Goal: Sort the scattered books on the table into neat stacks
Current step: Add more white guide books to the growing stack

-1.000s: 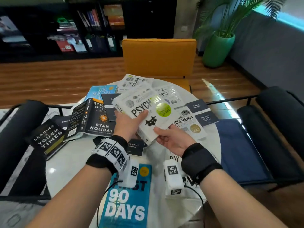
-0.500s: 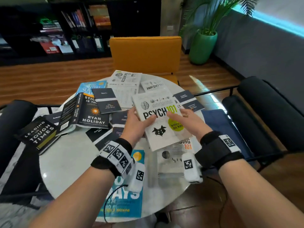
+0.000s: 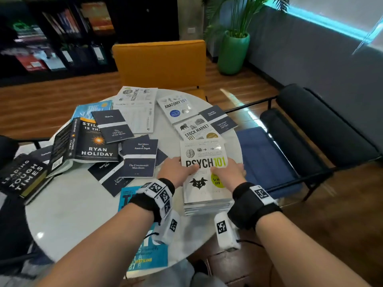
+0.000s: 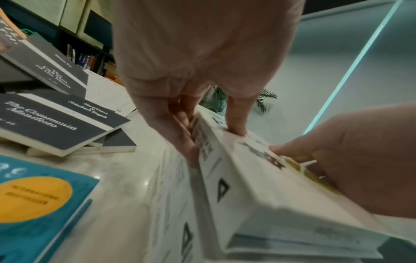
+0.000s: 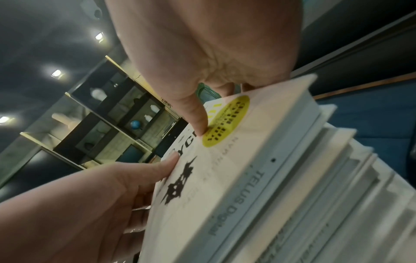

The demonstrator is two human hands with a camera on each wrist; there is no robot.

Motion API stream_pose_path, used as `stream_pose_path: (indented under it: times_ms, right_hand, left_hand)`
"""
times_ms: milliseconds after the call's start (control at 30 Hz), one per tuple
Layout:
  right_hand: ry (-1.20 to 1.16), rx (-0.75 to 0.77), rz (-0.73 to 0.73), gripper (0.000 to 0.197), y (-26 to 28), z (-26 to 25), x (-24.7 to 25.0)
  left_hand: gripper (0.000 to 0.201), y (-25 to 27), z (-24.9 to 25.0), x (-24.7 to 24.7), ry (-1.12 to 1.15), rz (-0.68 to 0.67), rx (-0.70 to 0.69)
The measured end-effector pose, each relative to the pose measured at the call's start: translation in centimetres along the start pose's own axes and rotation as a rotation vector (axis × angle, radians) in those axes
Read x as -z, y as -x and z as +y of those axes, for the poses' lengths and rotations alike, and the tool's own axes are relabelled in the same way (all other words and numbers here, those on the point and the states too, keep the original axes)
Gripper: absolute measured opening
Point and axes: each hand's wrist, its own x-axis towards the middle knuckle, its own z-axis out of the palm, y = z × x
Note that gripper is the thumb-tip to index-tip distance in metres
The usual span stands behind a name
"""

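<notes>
The white PSYCH 101 book (image 3: 204, 154) lies flat on top of a stack of white books (image 3: 207, 208) at the table's near right edge. My left hand (image 3: 176, 170) grips its left side, thumb on the cover and fingers down along the spine (image 4: 202, 142). My right hand (image 3: 230, 172) holds the right side, its thumb (image 5: 198, 121) pressing by the yellow sticker while the fingers curl over the far edge. Scattered books remain: Stock Market 101 (image 3: 196, 130), Anatomy 101 (image 3: 176, 106), The Communist Manifesto (image 3: 141, 160), a black Ryan Holiday book (image 3: 91, 141), a blue book (image 3: 145, 253).
The round white table (image 3: 72, 204) has bare surface at its near left. Leading in Tough Times (image 3: 20, 175) overhangs the left edge. An orange chair (image 3: 159, 63) stands behind, and a black bench with a blue cushion (image 3: 267, 162) at the right.
The PSYCH 101 book travelled right and down from mid-air onto the white stack. My right hand shifted from under the book to its right edge, thumb on top.
</notes>
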Motion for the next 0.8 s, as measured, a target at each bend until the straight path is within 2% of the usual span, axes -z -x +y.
stream_pose_path:
  times_ms: [167,267,367,467,533,600,667,800]
  right_hand:
    - [0.158,-0.044,-0.015,0.048,-0.2,0.2,0.1]
    - [0.158,-0.002,-0.056,0.039,-0.8,0.6,0.2]
    - [0.092,0.042,-0.121,0.037,-1.5,0.9,0.9]
    - [-0.017,0.026,-0.15,0.042,-3.0,0.5,2.4]
    - [-0.046,-0.028,-0.089,0.043,-4.8,-0.4,3.9]
    - [-0.009,-0.035,-0.049,0.028,-7.0,-1.1,5.2]
    - [0.038,-0.015,-0.057,0.02,-9.4,-1.7,5.9]
    - [0.309,0.089,-0.153,0.032,-13.2,-2.4,5.8]
  left_hand:
    - [0.039,-0.3,-0.7,-0.6,-0.118,0.087,-0.045]
    - [0.036,-0.9,-1.3,-0.9,-0.061,0.1,-0.007]
    - [0.034,-1.3,-1.4,-0.7,0.071,0.01,0.035]
    - [0.048,-2.3,-0.6,1.1,-0.012,-0.092,0.079]
    - [0.053,-4.4,0.1,2.6,-0.067,-0.037,0.115]
    - [0.06,-7.5,0.7,4.0,-0.121,0.047,0.141]
    - [0.057,-10.3,1.5,4.8,-0.192,0.005,0.146]
    - [0.057,-14.5,1.9,4.3,-0.224,-0.185,0.195]
